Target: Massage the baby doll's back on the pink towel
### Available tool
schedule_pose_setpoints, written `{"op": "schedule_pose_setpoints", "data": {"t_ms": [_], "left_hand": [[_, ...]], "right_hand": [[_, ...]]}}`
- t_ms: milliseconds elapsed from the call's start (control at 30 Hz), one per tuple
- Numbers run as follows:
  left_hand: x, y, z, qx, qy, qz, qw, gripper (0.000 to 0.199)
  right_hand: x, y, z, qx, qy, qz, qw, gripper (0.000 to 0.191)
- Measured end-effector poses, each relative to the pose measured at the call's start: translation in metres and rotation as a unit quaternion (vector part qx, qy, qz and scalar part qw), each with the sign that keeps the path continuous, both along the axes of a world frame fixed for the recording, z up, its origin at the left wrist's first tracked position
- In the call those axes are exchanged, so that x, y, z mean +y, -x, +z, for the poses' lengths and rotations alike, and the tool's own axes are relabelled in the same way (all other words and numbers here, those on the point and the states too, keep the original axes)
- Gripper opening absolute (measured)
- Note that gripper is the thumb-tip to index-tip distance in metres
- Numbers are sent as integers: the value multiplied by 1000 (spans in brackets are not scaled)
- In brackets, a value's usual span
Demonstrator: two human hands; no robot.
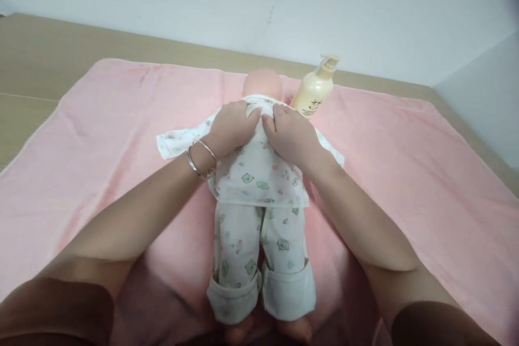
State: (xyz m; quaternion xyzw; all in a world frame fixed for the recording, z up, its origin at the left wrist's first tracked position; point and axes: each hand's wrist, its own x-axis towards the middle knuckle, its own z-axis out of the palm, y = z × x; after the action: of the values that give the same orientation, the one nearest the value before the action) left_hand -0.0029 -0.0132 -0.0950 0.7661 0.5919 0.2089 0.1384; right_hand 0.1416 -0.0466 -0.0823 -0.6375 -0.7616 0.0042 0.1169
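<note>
A baby doll in a white printed top and matching trousers lies lengthwise before me, its smooth head pointing away and no face showing. My left hand is closed over the left side of its upper body, and my right hand over the right side. Both thumbs rest on the cloth near the middle, close together; most fingers are bent and partly hidden at the doll's sides. The sleeves stick out past my hands. The trouser cuffs are rolled up, with the feet partly visible below.
Under the doll is a pink blanket, spread over a wooden surface. A pale yellow pump bottle stands beyond my right hand, beside the doll's head. At the back rises a white wall with a dark crack.
</note>
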Motion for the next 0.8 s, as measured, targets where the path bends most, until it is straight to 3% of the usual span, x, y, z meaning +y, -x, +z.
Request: {"op": "schedule_pose_setpoints", "data": {"t_ms": [233, 433, 633, 700, 800], "left_hand": [[1, 0, 2, 12, 0, 5, 1000, 46], [-14, -2, 4, 108, -59, -13, 992, 42], [-44, -11, 22, 240, -72, -107, 962, 36], [-36, -9, 18, 211, -60, -107, 970, 36], [-14, -4, 7, 105, -43, -40, 993, 38]], "right_hand": [[-23, 13, 5, -68, -25, 5, 997, 48], [-2, -3, 7, 5, 38, 15, 999, 48], [11, -13, 4, 36, 64, 23, 997, 61], [9, -11, 4, 30, 59, 20, 998, 62], [-1, -3, 8, 27, 60, 13, 998, 54]]}}
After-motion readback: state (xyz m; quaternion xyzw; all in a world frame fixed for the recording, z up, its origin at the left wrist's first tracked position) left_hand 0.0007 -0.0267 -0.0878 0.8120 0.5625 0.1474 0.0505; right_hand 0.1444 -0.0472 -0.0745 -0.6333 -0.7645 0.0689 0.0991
